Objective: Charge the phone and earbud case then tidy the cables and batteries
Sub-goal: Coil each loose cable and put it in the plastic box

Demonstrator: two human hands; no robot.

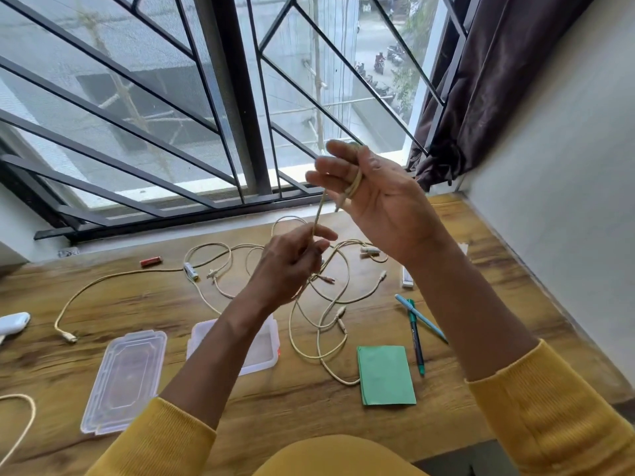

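Note:
My right hand (374, 197) is raised above the wooden table (240, 407) with a beige cable (319, 209) looped around its fingers. Below it, my left hand (292, 266) pinches the same cable, which runs taut between the two hands. More beige cables (330, 304) lie tangled on the table under my hands. One cable (103, 283) stretches off to the left. A red battery (151, 261) and white batteries (191, 271) (370, 250) lie among the cables. A white earbud case (13, 322) sits at the left edge.
A clear plastic box (261, 352) and its lid (125, 376) lie near the front. A green notepad (385, 374), two pens (417, 338) and a white object (407, 278) are to the right. Window bars stand behind; a wall runs along the right.

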